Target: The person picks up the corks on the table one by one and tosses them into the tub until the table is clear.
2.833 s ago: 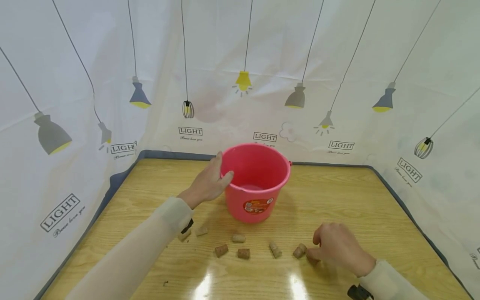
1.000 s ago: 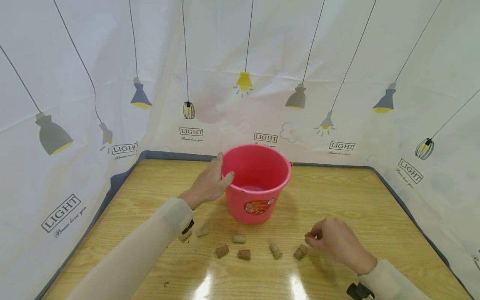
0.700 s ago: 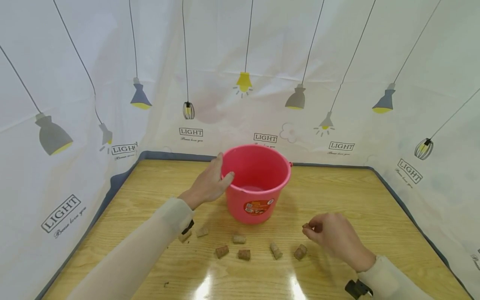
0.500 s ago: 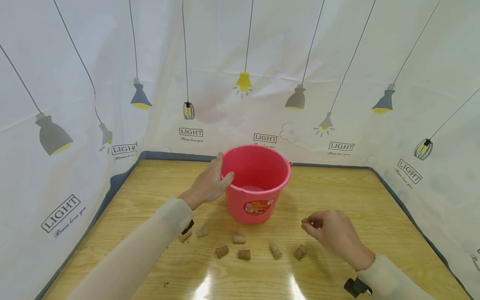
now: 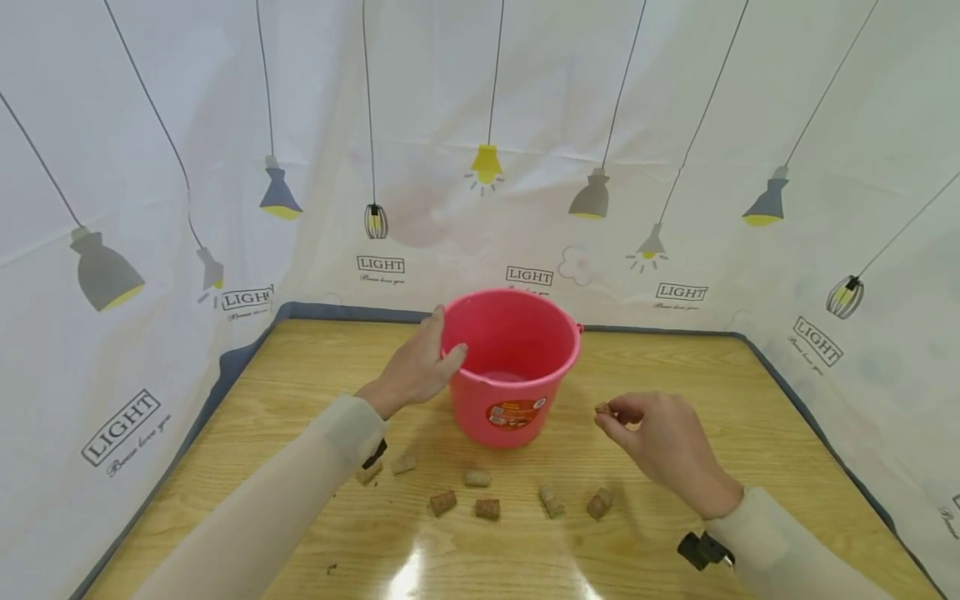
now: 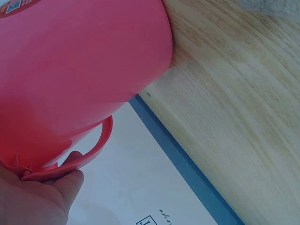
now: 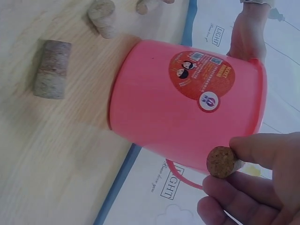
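One white backdrop [image 5: 442,92], lamp-printed: we are seeing it hanging behind and at both sides. One worktop [image 5: 675,367], wood-grained: we are finding it spreading beneath everything below. One pink bucket [image 5: 510,367], red-labelled: it is standing towards the worktop's far edge. Two hands — our left hand [image 5: 416,362] is gripping the bucket's rim on its left side, our right hand [image 5: 663,433] is pinching a cork between thumb and fingers. Seven loose corks [image 5: 477,478]: we are counting them lying scattered nearer us. One held cork [image 7: 222,162]: we are holding it above the worktop, right of the bucket and apart from it.
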The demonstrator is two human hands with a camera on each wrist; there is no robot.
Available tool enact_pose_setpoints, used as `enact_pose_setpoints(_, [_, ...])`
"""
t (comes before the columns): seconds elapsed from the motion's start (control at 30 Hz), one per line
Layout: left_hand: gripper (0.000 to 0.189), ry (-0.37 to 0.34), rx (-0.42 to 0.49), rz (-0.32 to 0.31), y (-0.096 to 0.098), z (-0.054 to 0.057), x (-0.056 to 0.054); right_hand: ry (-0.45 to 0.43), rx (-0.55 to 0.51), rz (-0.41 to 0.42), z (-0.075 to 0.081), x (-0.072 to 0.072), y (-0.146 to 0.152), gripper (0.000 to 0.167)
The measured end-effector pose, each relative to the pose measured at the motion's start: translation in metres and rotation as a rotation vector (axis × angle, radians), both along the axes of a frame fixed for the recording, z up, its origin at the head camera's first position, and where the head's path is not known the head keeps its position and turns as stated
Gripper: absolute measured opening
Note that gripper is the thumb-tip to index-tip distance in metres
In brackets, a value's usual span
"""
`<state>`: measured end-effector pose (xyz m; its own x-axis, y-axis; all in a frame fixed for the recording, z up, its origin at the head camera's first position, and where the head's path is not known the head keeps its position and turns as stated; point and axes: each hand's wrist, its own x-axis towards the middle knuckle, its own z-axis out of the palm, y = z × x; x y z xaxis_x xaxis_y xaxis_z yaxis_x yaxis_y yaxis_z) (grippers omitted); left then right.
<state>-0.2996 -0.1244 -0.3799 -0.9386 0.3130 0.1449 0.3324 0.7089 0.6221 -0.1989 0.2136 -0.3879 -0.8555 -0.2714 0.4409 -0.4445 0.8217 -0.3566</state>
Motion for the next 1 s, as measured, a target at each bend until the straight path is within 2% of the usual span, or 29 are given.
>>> enact_pose_setpoints(0.43, [0.086, 0.014, 0.000, -0.004, 0.000, -0.002, -0.002, 0.089, -0.029, 0.017, 0.023, -0.009, -0.009, 0.004])
enact_pose_setpoints(0.7, [0.086, 0.011, 0.004, -0.004, 0.000, -0.002, -0.002, 0.182, -0.035, 0.030, 0.038, -0.021, -0.012, 0.005])
enact_pose_setpoints(1.0, [0.085, 0.022, 0.001, -0.009, 0.000, -0.002, -0.002, 0.224, -0.046, 0.033, 0.045, -0.030, -0.023, 0.009])
